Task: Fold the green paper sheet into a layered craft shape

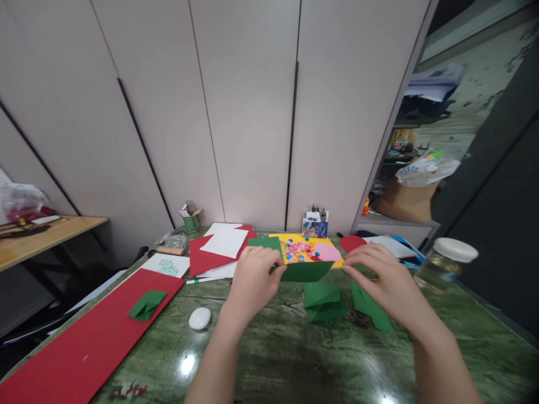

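My left hand [257, 279] pinches a piece of green paper [306, 272] by its left end, raised over the table. The paper looks folded, with a fold line or edge facing me. My right hand [381, 278] is just right of the paper's free end, its thumb and fingers slightly apart, and nothing shows between them. Below the hands lie a folded green paper [323, 302] and another green piece [370, 307]. A small folded green paper [147, 304] rests on a long red sheet [90, 342] at the left.
Behind the hands, pink and blue bits [300, 250] lie on a yellow sheet [275, 238], beside a pink paper circle [327, 252]. White paper [225, 240] sits on red paper. A lidded glass jar [442, 269] stands right; a white oval object [200, 318] lies left.
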Demonstrator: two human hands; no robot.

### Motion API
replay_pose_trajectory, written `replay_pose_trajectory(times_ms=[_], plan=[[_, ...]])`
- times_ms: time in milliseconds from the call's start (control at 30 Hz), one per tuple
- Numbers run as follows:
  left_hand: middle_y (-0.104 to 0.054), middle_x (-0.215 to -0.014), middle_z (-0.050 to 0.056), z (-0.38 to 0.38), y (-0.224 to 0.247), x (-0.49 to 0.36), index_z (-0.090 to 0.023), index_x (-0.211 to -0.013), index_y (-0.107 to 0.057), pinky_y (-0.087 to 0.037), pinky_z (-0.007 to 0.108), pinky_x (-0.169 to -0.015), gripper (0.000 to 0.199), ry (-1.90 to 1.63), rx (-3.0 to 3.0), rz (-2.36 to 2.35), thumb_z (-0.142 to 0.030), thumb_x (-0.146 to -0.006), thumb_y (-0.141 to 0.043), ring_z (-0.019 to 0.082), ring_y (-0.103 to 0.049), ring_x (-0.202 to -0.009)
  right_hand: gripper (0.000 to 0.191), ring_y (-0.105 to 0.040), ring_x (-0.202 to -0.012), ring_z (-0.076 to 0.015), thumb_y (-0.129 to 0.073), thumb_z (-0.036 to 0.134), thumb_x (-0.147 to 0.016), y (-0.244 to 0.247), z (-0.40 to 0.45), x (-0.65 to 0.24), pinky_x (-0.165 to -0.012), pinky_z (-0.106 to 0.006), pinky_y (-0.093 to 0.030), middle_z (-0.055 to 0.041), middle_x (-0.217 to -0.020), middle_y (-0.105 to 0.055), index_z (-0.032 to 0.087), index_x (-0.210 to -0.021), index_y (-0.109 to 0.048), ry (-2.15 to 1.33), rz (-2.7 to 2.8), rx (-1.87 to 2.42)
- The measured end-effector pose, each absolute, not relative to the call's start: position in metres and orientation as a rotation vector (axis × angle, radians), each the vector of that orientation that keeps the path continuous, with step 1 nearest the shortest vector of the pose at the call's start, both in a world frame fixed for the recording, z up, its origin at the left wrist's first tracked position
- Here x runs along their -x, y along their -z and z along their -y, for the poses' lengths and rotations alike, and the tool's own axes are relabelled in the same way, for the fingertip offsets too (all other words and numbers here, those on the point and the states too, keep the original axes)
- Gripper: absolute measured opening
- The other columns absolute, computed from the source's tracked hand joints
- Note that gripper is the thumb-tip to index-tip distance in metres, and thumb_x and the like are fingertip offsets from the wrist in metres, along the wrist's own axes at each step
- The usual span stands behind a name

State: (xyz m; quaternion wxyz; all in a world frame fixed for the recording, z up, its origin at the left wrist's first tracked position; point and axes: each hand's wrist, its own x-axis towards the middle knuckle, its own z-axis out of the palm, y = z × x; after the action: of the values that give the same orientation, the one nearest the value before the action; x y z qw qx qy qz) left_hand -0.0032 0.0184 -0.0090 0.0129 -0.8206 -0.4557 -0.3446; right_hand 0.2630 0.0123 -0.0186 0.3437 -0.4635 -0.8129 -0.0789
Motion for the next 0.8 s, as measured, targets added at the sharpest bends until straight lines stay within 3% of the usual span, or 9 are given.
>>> replay_pose_trajectory(times_ms=[100, 333, 433, 533, 800], plan=[[-0.061, -0.07, -0.001, -0.016, 0.011, -0.008, -0.02, -0.069, -0.054, -0.036, 0.032, -0.07, 0.011, 1.061, 2.648, 1.373, -0.017, -0.079, -0.058, 0.017, -0.054, -0.072, 0.017, -0.054, -0.099, -0.0239, -0.056, 0.032, -0.084, 0.018, -0.007, -0.246, -0.092, -0.045, -0.039, -0.0053, -0.099, -0.065, 0.024, -0.098, -0.062, 0.178, 2.177, 1.125], [-0.066, -0.081, -0.001, -0.02, 0.016, -0.01, -0.02, -0.082, -0.059, -0.038, 0.032, -0.074, 0.005, 1.035, 2.727, 1.359, -0.018, -0.079, -0.062, 0.017, -0.057, -0.08, 0.012, -0.054, -0.094, -0.0235, -0.054, 0.03, -0.085, 0.025, -0.013, -0.24, -0.095, -0.05, -0.035, -0.0035, -0.092, -0.067, 0.026, -0.09, -0.064, 0.259, 2.249, 1.111], [-0.068, -0.089, 0.0, -0.022, 0.021, -0.015, -0.021, -0.092, -0.061, -0.037, 0.034, -0.078, 0.014, 1.004, 2.719, 1.312, -0.02, -0.078, -0.064, 0.019, -0.058, -0.086, 0.01, -0.054, -0.093, -0.023, -0.055, 0.025, -0.085, 0.025, -0.012, -0.228, -0.096, -0.05, -0.033, -0.0034, -0.088, -0.066, 0.025, -0.086, -0.065, 0.248, 2.285, 1.138], [-0.068, -0.084, -0.002, -0.02, 0.025, -0.024, -0.021, -0.083, -0.062, -0.037, 0.033, -0.081, 0.003, 1.01, 2.752, 1.22, -0.02, -0.08, -0.061, 0.017, -0.057, -0.083, 0.01, -0.052, -0.092, -0.0218, -0.054, 0.023, -0.085, 0.024, -0.009, -0.214, -0.098, -0.049, -0.031, -0.0023, -0.083, -0.065, 0.024, -0.084, -0.064, 0.198, 2.334, 1.142], [-0.065, -0.068, -0.004, -0.018, 0.026, -0.028, -0.019, -0.068, -0.06, -0.035, 0.032, -0.087, 0.008, 1.064, 2.766, 1.081, -0.016, -0.075, -0.058, 0.012, -0.056, -0.07, 0.013, -0.051, -0.093, -0.0184, -0.05, 0.022, -0.088, 0.015, 0.0, -0.212, -0.101, -0.044, -0.029, -0.0007, -0.085, -0.063, 0.023, -0.084, -0.062, -0.047, 2.406, 1.074]])
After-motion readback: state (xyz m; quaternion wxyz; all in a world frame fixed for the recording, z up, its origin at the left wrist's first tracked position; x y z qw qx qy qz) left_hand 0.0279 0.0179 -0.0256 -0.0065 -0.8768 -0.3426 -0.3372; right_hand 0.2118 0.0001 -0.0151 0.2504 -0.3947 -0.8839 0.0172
